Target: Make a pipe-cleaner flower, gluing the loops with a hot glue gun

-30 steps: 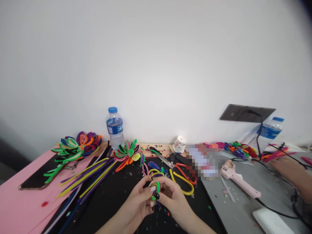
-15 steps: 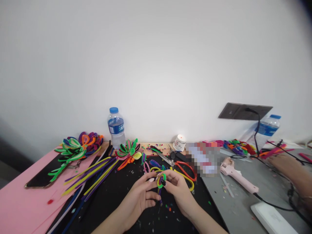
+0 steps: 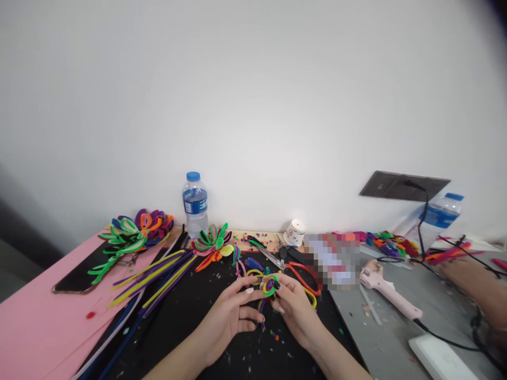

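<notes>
Between the fingertips of both hands is a small coil of green, yellow and purple pipe cleaner [image 3: 270, 285]. My left hand [image 3: 233, 311] pinches its left side with thumb and forefinger, the other fingers curled below. My right hand [image 3: 291, 306] grips the right side, a dark-nailed finger lying against the coil. Just beyond the hands lie scissors with red handles [image 3: 303, 274], blades pointing away to the left, and loops of purple and yellow pipe cleaner [image 3: 253, 264]. A pipe-cleaner flower [image 3: 214, 243] in green, pink and black stands to the left.
Straight yellow and purple pipe cleaners [image 3: 158, 274] lie left, by a phone [image 3: 75, 277] and more flowers [image 3: 130, 232]. A water bottle [image 3: 195, 206] and paper cup [image 3: 294, 233] stand by the wall. Right are a pink glue gun [image 3: 390, 295], cords and another person's hand [image 3: 461, 272].
The view has turned slightly, so most things sit a little farther right. Both hands still hold the coil, which is tilted a bit differently between the fingers.
</notes>
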`<act>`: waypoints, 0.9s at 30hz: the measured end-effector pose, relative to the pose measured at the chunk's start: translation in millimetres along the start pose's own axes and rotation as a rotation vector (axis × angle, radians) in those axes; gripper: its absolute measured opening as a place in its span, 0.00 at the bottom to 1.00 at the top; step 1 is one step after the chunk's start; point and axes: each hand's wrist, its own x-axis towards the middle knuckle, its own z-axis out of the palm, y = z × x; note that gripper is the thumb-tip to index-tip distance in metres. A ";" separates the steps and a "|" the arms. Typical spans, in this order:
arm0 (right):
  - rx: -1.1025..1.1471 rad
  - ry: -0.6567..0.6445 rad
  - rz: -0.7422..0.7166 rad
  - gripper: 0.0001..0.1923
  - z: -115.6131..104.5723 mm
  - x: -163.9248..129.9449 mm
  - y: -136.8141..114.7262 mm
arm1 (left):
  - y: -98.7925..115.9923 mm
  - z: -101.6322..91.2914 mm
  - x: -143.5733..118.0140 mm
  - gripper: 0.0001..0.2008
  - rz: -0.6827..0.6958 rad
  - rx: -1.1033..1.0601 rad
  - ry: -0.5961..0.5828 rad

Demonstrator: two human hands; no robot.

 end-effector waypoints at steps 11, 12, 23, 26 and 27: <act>0.083 -0.073 0.044 0.08 -0.5 -1.6 1.4 | -4.9 -3.8 2.1 0.16 0.079 0.084 -0.009; 0.089 -0.073 0.050 0.08 0.0 -1.6 1.3 | -4.9 -2.9 1.8 0.16 0.085 0.092 0.005; 0.090 -0.100 0.077 0.09 1.2 -3.2 0.8 | -3.8 -1.5 5.0 0.17 0.115 0.141 0.091; 0.095 -0.102 0.089 0.09 0.8 -4.0 1.9 | -3.6 -1.4 4.8 0.18 0.127 0.152 0.102; 0.098 -0.101 0.092 0.09 0.8 -4.2 2.2 | -3.5 -1.6 4.5 0.18 0.131 0.154 0.106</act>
